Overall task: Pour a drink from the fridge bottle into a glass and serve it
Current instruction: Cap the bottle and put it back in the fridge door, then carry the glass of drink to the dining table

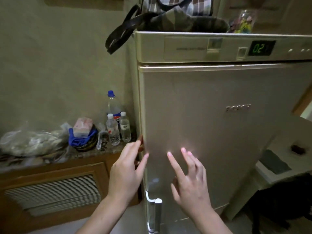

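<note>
A silver fridge (219,132) fills the right of the view, its door shut. Its green display (260,48) shows digits on the top panel. A vertical chrome handle (157,215) runs down the door's left edge, low in the frame. My left hand (128,171) is at the door's left edge, fingertips curled around it. My right hand (190,181) hovers flat in front of the door with fingers spread, holding nothing. No glass is in view.
A stone counter (94,152) left of the fridge carries a tall blue-capped soda bottle (113,110), two small water bottles (112,130), a tissue box (82,127) and plastic bags (32,142). A bag (168,17) lies on top of the fridge. A wooden cabinet (55,188) stands below.
</note>
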